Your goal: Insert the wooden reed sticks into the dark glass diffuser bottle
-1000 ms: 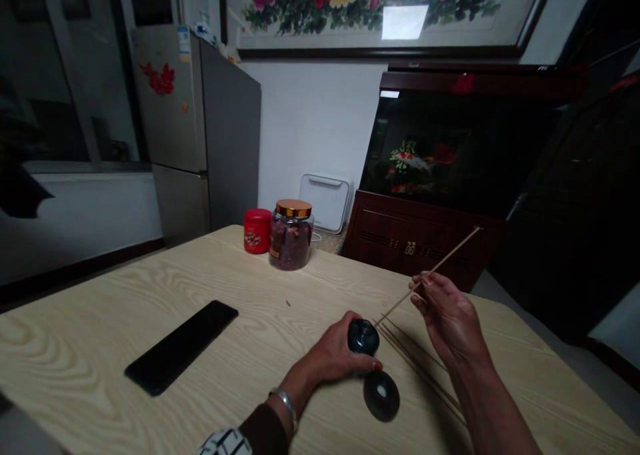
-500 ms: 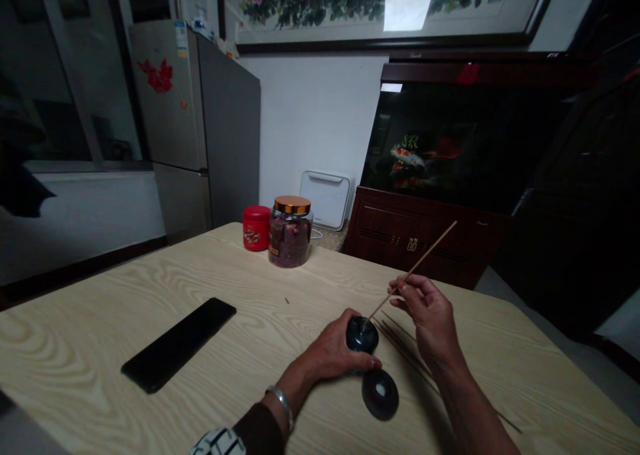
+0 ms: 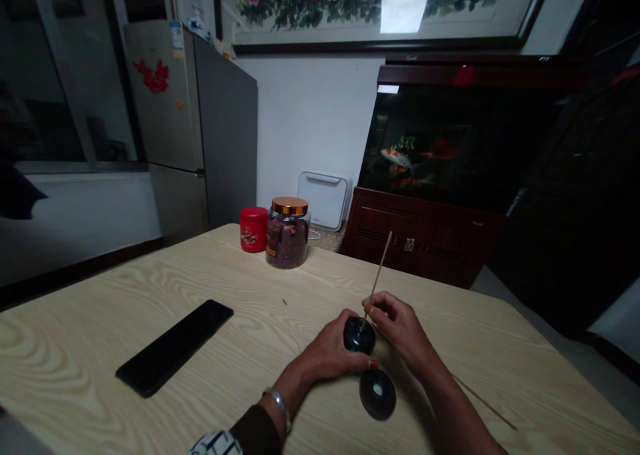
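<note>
The left hand [image 3: 333, 351] is curling around a small dark pot [image 3: 358, 340], its fingers wrapping the far side and its thumb resting along the near side. The pot is sitting on the wooden table [image 3: 110, 315], toward the right. Just above it, the right hand [image 3: 397, 325] is pinching a thin stick [image 3: 381, 265] between thumb and fingertips, close to its lower end. The stick is leaning slightly to the right, and its foot is meeting the top of the pot (whether it is going into an opening, I cannot tell).

A dark round piece [image 3: 378, 396] with a pale spot is lying on the near side of the pot, close to the left thumb. Another thin stick [image 3: 484, 401] is lying on the table to the right, partly hidden by the right forearm. On the left, a long black slab [image 3: 175, 348] is lying flat and slanting, well apart from the hands. At the far edge, a red canister [image 3: 253, 231] is standing just left of a clear jar [image 3: 288, 241] with a copper-coloured lid [image 3: 290, 205].
</note>
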### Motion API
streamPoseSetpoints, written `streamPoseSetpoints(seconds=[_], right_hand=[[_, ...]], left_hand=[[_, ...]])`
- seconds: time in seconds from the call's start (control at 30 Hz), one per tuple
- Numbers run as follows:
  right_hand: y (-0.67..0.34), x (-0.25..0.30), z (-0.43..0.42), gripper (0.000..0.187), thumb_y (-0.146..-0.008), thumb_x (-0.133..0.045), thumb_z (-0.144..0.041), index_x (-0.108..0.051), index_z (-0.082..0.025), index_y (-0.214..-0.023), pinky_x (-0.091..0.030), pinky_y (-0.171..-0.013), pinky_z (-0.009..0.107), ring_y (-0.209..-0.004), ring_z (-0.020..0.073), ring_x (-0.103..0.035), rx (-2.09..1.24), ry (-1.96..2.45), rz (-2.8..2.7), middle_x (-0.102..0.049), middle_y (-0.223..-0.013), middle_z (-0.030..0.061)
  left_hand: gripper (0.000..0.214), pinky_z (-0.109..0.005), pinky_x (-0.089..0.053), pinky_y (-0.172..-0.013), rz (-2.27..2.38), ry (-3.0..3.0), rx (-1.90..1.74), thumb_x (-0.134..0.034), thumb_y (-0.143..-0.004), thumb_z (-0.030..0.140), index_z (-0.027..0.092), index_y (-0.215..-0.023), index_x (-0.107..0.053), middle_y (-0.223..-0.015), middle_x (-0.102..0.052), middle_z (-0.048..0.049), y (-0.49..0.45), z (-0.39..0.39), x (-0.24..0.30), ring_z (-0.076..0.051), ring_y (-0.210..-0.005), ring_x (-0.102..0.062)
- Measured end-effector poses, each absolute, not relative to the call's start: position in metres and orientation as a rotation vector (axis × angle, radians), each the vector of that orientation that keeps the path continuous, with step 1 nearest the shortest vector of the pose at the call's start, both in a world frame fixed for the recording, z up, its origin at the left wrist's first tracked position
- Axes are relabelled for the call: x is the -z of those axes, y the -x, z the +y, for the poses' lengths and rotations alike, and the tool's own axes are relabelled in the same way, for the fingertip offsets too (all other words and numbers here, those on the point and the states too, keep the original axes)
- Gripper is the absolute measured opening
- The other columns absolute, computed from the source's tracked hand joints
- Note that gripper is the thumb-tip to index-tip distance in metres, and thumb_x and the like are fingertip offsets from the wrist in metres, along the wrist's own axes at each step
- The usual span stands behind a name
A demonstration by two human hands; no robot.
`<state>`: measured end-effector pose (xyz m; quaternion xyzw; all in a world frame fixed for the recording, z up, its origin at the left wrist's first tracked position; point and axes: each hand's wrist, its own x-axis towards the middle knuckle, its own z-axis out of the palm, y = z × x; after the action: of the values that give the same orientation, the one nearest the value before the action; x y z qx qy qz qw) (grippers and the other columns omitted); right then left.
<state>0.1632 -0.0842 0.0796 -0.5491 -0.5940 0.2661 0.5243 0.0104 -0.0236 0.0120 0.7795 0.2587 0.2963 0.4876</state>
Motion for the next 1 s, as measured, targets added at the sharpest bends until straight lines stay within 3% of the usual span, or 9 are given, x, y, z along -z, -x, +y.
streamPoseSetpoints(seconds=[0.23, 0.43, 0.5, 0.67, 1.0], right_hand=[[-0.206, -0.092, -0.096, 0.034, -0.087, -0.054, -0.047, -0.063, -0.019, -0.105, -0.047, -0.075, 0.032, -0.085, 0.0196, -0.062, -0.675, 1.472, -1.567, -0.067, -0.095, 0.0050], [-0.272, -0.072, -0.104, 0.011, -0.080, -0.056, -0.026, -0.066, -0.020, -0.081, -0.039, -0.066, 0.029, -0.077, 0.0203, -0.062, -0.110, 2.200, -1.770, -0.070, -0.083, 0.0057], [-0.278, -0.061, -0.108, 0.013, -0.077, -0.054, -0.020, -0.067, -0.020, -0.077, -0.036, -0.063, 0.030, -0.075, 0.0217, -0.063, -0.027, 2.395, -1.795, -0.071, -0.082, 0.0079], [-0.279, -0.038, -0.111, 0.020, -0.071, -0.051, -0.013, -0.068, -0.022, -0.073, -0.039, -0.064, 0.034, -0.075, 0.0261, -0.066, 0.161, 2.442, -1.790, -0.072, -0.079, 0.0102], [-0.299, -0.011, -0.102, 0.014, -0.062, -0.057, -0.020, -0.068, -0.024, -0.069, -0.046, -0.067, 0.041, -0.076, 0.0322, -0.069, 0.182, 2.389, -1.764, -0.073, -0.078, 0.0123]], left_hand=[[0.065, -0.026, -0.041, -0.073, 0.638, -1.873, -0.718, -0.084, -0.058, 0.041, 0.018, -0.111, -0.054, -0.094, -0.060, -0.0012, -0.011, -0.025, -0.012, -0.017, -0.083, -0.052], [0.064, -0.025, -0.042, -0.072, 0.655, -1.846, -0.709, -0.085, -0.056, 0.038, 0.018, -0.108, -0.054, -0.092, -0.061, -0.0005, -0.010, -0.028, -0.018, -0.017, -0.083, -0.053], [0.063, -0.025, -0.041, -0.072, 0.650, -1.838, -0.709, -0.085, -0.055, 0.036, 0.018, -0.107, -0.054, -0.092, -0.061, 0.0003, -0.010, -0.028, -0.018, -0.016, -0.083, -0.053], [0.060, -0.023, -0.040, -0.069, 0.630, -1.816, -0.705, -0.085, -0.055, 0.030, 0.019, -0.105, -0.054, -0.089, -0.059, 0.0026, -0.011, -0.027, -0.015, -0.015, -0.081, -0.051], [0.052, -0.024, -0.037, -0.068, 0.630, -1.793, -0.669, -0.079, -0.054, 0.022, 0.021, -0.097, -0.051, -0.083, -0.052, 0.0042, -0.013, -0.025, -0.017, -0.014, -0.078, -0.048]])
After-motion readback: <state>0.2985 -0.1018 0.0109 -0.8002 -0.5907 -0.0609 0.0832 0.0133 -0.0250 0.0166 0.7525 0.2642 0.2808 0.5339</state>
